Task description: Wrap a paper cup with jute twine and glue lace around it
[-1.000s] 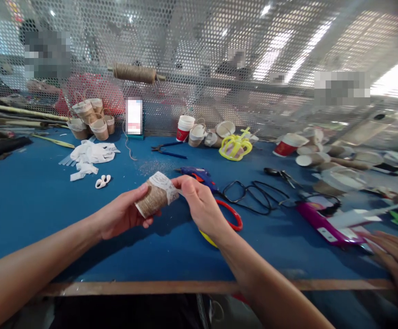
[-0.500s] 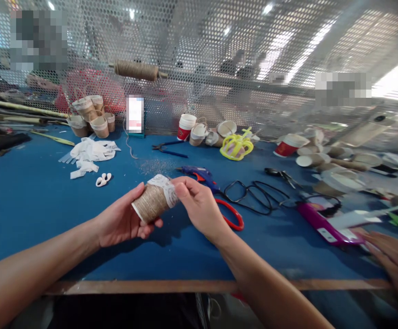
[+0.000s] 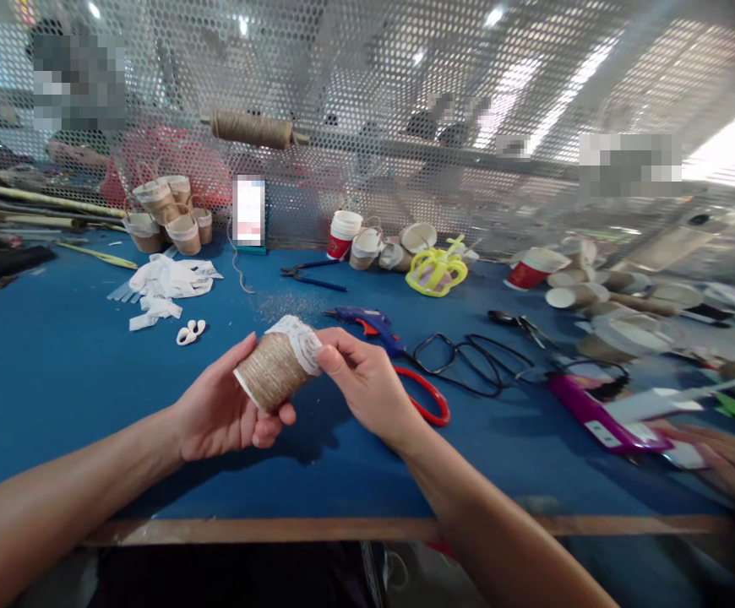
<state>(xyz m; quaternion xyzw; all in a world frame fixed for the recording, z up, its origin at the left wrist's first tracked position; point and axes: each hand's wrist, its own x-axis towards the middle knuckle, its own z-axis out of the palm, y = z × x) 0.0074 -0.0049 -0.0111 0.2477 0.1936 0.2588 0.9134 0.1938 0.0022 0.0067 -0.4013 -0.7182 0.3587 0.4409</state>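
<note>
A paper cup wrapped in twine (image 3: 270, 371) lies tilted in my left hand (image 3: 221, 409), whose fingers curl round it from below. White lace trim (image 3: 295, 335) runs about its upper end. The fingers of my right hand (image 3: 362, 380) are closed at that end, pinching the lace against the cup's edge; the fingertips are partly hidden. Just beyond the hands a blue glue gun (image 3: 371, 323) rests on the table. Red scissor handles (image 3: 431, 397) show beside my right wrist.
White lace strips (image 3: 174, 277) and small white scissors (image 3: 191, 332) lie left. Twine-wrapped baskets (image 3: 165, 211), pliers (image 3: 313, 277), red-and-white cups (image 3: 344, 235) and a yellow crown-shaped piece (image 3: 437, 270) stand farther back. At right are a purple tool (image 3: 601, 418) and another person's blurred hand (image 3: 732, 460).
The wrapped cup and both hands have shifted slightly left, and the lace end has turned a little. At right, the other person's hand has moved.
</note>
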